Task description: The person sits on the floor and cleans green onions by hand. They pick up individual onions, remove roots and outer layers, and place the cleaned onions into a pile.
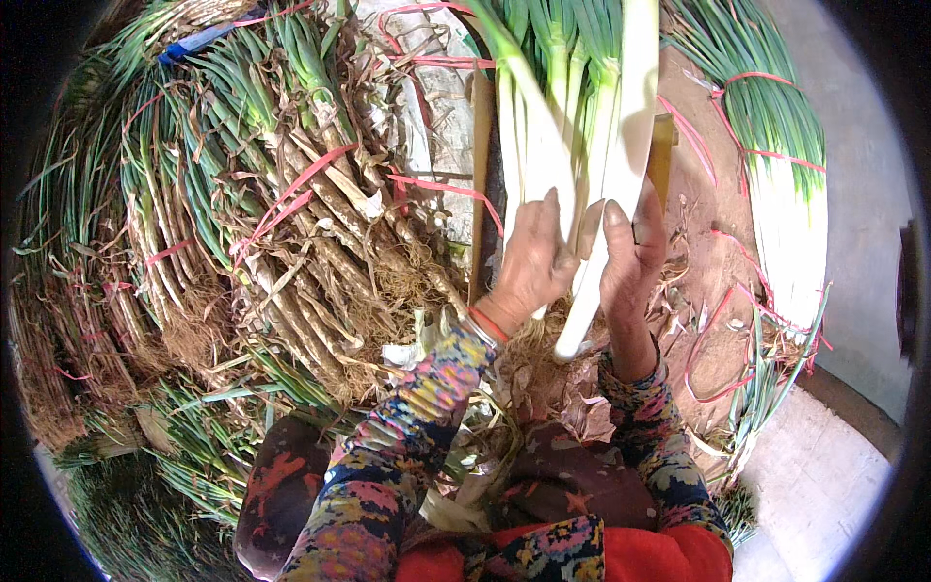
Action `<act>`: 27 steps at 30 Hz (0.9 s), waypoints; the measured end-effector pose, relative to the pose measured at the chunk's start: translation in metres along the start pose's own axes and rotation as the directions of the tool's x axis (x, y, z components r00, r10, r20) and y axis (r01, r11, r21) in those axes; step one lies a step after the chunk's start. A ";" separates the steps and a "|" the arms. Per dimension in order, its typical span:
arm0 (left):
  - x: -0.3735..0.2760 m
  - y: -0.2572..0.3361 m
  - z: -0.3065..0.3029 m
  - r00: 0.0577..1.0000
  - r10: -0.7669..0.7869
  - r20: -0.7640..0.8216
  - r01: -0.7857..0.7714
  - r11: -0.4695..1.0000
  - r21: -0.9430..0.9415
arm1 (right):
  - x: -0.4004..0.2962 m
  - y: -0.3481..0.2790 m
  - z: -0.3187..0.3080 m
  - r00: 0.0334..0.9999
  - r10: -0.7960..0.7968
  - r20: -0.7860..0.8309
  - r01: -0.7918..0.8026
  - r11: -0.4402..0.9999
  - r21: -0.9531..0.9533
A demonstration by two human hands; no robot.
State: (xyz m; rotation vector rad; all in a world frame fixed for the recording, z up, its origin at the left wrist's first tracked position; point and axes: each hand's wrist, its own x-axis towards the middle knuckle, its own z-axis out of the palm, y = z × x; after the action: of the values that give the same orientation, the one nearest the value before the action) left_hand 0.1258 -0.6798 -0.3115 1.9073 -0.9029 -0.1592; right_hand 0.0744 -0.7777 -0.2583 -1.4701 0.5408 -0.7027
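Several peeled green onions with white stalks (601, 138) and green tops lie pointing away from me at the upper centre. My left hand (534, 251) rests over the stalks at their left, its fingers closed around part of a white stalk. At the right, my right hand (631, 254) holds the lower part of a thick white stalk (582, 316), whose cut end points down towards me. The two hands are close together, with the thumbs near each other. Fingers hide part of the stalks.
Unpeeled onions with dirty roots (327, 254), bound with pink ties, are heaped at the left. A tied bundle of cleaned onions (789, 218) lies at the right. Loose pink ties (691, 378) and dry peelings (582, 415) lie around. A grey wall (869, 182) stands far right.
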 end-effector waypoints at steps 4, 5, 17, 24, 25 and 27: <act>-0.030 -0.014 0.008 0.960 -0.128 0.248 0.086 0.981 0.172 | 0.011 -0.015 0.017 0.996 -0.023 0.092 0.027 0.999 -0.045; -0.032 -0.023 0.008 0.949 -0.153 0.277 0.099 0.975 0.197 | 0.015 -0.011 0.022 0.995 0.015 0.095 -0.012 0.999 -0.033; -0.122 -0.024 -0.031 0.909 -0.401 0.112 0.388 0.914 0.119 | 0.064 0.145 0.097 0.974 0.171 0.152 -0.035 0.767 -0.641; -0.101 -0.013 -0.068 0.937 -0.337 -0.093 0.339 0.941 0.007 | 0.038 0.133 0.099 0.957 0.126 0.261 0.122 0.641 -0.758; -0.091 -0.018 -0.074 0.955 -0.277 -0.103 0.284 0.957 0.063 | 0.033 0.125 0.098 0.950 0.142 0.279 0.127 0.639 -0.758; -0.070 -0.019 -0.086 0.967 -0.245 -0.068 0.250 0.964 0.085 | 0.025 0.118 0.092 0.927 0.243 0.287 0.091 0.596 -0.798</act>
State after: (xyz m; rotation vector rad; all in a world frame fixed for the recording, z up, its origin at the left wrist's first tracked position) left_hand 0.1257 -0.5672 -0.3017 2.0985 -0.6404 -0.2137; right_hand 0.1688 -0.7348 -0.3694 -2.3594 0.6595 -0.0386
